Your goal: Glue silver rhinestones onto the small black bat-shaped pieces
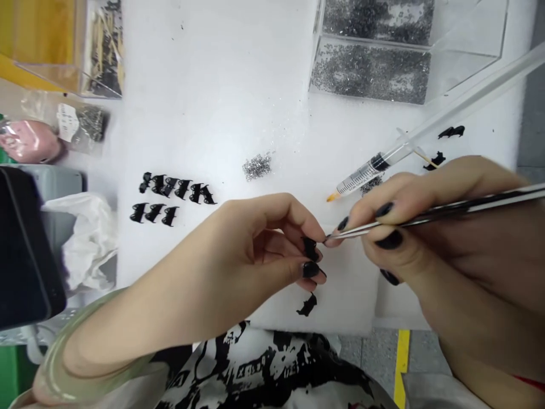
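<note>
My left hand [272, 244] is pinched round a small black bat-shaped piece [310, 249], held up between its thumb and fingers. In my right hand [421, 233] are slim tweezers [477, 204], held like a pen. Their tips reach the left fingertips beside the piece; whether they grip anything is too small to tell. Below the left fingers lies another black piece [307, 305] on the white mat. A syringe [361, 175] with an orange tip rests just beyond my right fingers. Near it is a small dark pile [372, 184], partly hidden. Glittery silver bits [258, 166] lie heaped farther forward.
Rows of black pieces [159, 185] lie left of my left hand. Two more pieces [452, 132] are at right. A clear box [370, 74] of tiny bits stands at the back; another holds wooden sticks [101, 42]. Crumpled tissue [89, 244] and a dark device [25, 250] are at left.
</note>
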A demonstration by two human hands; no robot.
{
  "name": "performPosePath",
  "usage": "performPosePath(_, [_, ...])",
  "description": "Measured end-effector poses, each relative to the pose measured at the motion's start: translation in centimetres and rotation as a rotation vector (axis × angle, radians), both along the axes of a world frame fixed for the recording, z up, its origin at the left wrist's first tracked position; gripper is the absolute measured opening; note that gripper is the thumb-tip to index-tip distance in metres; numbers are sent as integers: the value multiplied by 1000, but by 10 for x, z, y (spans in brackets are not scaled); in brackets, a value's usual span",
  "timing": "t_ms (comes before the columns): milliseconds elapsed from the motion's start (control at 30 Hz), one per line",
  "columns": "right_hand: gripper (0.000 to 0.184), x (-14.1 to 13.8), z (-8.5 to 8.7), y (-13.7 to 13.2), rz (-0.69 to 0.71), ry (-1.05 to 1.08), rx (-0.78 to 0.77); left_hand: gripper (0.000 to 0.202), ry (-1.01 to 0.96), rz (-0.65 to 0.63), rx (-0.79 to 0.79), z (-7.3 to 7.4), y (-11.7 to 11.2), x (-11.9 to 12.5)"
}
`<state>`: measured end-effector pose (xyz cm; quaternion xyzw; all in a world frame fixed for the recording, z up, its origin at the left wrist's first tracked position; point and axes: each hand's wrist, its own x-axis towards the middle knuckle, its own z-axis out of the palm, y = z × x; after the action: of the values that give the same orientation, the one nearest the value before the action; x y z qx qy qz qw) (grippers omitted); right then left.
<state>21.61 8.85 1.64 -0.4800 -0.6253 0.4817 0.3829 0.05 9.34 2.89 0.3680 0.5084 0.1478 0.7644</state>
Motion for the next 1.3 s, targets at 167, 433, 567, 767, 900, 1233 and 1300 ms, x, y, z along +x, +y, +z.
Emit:
performPosePath(167, [18,0,0,-4,41,17,-12,13,-36,37,-15,-1,-1,1])
performPosePath(433, [21,-2,-2,-6,107,4,14,11,-33,56,-21,1,-2,3])
performPosePath(567, [21,-3,-2,-6,112,-65,41,10,-6,57,-14,3,-1,5])
performPosePath(767, [22,-1,2,-8,129,-143,70,10,6,46,9,1,0,4])
performPosePath(900, [21,0,2,-8,140,-184,97,11,9,49,22,1,-2,4])
performPosePath(1233, [23,-2,2,-7,167,-163,117,11,25,23,77,0,-3,1])
performPosePath(1300, [24,-2,4,-8,161,-137,92,12,17,22,85,0,-4,1])
